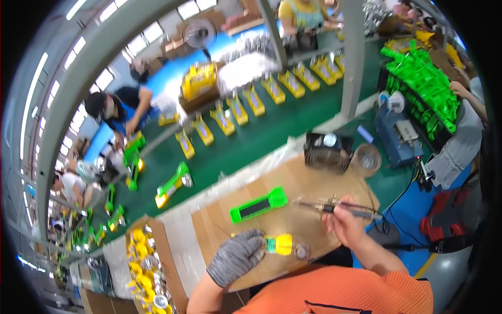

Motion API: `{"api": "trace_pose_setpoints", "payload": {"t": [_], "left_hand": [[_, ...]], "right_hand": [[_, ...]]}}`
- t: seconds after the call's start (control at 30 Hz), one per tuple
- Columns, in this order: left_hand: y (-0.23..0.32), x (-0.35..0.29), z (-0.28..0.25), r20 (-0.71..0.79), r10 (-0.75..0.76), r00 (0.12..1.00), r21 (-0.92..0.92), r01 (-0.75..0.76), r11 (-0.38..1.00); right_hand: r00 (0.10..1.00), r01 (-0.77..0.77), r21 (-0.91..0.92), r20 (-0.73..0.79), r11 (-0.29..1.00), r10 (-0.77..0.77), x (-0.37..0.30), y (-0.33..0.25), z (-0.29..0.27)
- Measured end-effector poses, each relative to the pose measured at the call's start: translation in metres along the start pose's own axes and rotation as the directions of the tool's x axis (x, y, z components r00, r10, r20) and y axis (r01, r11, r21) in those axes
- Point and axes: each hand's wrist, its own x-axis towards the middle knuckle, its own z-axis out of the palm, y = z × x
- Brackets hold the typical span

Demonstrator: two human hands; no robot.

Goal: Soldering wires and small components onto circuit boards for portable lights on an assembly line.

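Observation:
My left hand (238, 256), in a grey knitted glove, is closed on the end of a yellow lamp part (283, 244) that has a small green circuit board (270, 245). A round, silvery lens-like piece (301, 251) sits at that part's right end. My bare right hand (345, 224) grips a soldering iron (328, 208), its thin metal end pointing left, above the cardboard and apart from the yellow part. Beyond my hands a bright green lamp housing (259, 204) with a dark rectangular panel lies on the cardboard sheet (314, 183). Motion blur hides the iron's tip.
A green conveyor (230, 152) runs past with a row of yellow parts (253, 102). A black fan-like box (328, 150), a tape roll (366, 158) and a blue machine (397, 133) stand right. A crate holds green housings (421, 86); a carton (166, 256) holds yellow parts. Co-workers sit around.

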Motion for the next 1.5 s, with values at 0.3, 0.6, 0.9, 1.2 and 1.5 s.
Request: {"api": "trace_pose_setpoints", "payload": {"t": [0.3, 0.6, 0.9, 1.2, 1.5], "left_hand": [[-0.050, 0.007, 0.026, -0.152, -0.107, 0.983, -0.011, 0.107, 0.994], [-0.004, 0.047, 0.009, -0.127, 0.204, 0.971, -0.165, -0.223, 0.961], [0.031, 0.051, 0.035, -0.018, 0.253, 0.967, -0.051, -0.254, 0.966], [-0.021, 0.009, 0.038, -0.254, -0.583, 0.772, -0.516, 0.401, 0.756], [-0.032, 0.033, 0.026, 0.057, -0.309, 0.949, -0.527, 0.292, 0.798]], "right_hand": [[0.989, 0.120, 0.072, 0.079, 0.990, -0.125, -0.009, 0.009, 0.003], [0.976, 0.170, 0.009, 0.134, 0.985, -0.169, 0.007, 0.004, 0.001], [0.986, 0.116, -0.014, 0.122, 0.993, -0.113, -0.003, 0.004, 0.002], [0.980, 0.064, -0.147, 0.195, 0.987, -0.034, 0.017, 0.008, 0.030], [0.949, -0.001, -0.437, 0.284, 0.900, 0.139, 0.033, -0.007, 0.024]]}}
